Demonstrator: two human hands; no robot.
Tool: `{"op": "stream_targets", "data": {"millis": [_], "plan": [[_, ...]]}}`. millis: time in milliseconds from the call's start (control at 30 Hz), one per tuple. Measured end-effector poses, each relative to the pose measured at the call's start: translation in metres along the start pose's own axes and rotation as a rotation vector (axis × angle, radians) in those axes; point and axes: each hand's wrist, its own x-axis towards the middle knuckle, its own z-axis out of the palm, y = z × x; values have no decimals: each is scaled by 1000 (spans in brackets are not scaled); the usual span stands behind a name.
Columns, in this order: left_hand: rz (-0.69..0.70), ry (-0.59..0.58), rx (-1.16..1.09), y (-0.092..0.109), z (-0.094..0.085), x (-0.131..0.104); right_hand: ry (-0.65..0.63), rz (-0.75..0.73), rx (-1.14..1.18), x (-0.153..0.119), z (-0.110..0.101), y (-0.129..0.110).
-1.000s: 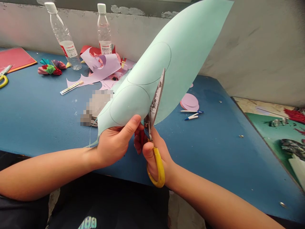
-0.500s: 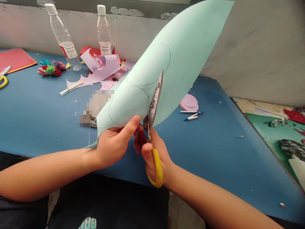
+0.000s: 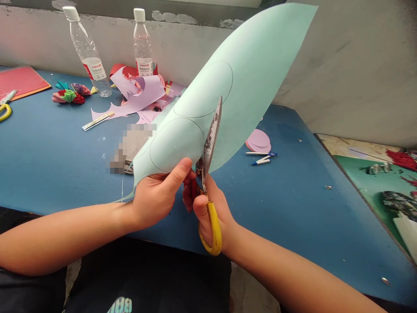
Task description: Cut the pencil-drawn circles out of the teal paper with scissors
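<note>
A large mint-green paper sheet with circles drawn on it curves upward to the right above the table. My left hand pinches its lower edge, thumb on top below one drawn circle. In my right hand are yellow-handled scissors, my thumb through the visible loop. One blade lies over the front of the paper and points up; the other is hidden behind the sheet. The two hands are close together at the scissors' pivot.
Two clear bottles stand at the back of the blue table, near pink paper scraps. Round paper pieces and pens lie right of the sheet. Other scissors and red sheets are far left.
</note>
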Motion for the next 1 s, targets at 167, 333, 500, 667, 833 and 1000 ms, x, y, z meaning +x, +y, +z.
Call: {"op": "stream_targets", "data": {"millis": [167, 333, 500, 667, 833, 1000], "plan": [[-2, 4, -23, 2, 2, 0, 1, -31, -11, 2, 0, -2], [-6, 2, -55, 4, 4, 0, 6, -33, 5, 3, 0, -6], [-13, -25, -82, 4, 5, 0, 8, -20, 8, 2, 0, -5], [-24, -24, -77, 2, 4, 0, 15, -19, 24, 2, 1, -3], [-19, -9, -67, 1, 3, 1, 23, -21, 31, 1, 1, -2], [0, -5, -84, 1, 3, 1, 18, -11, 32, 1, 0, -2]]}}
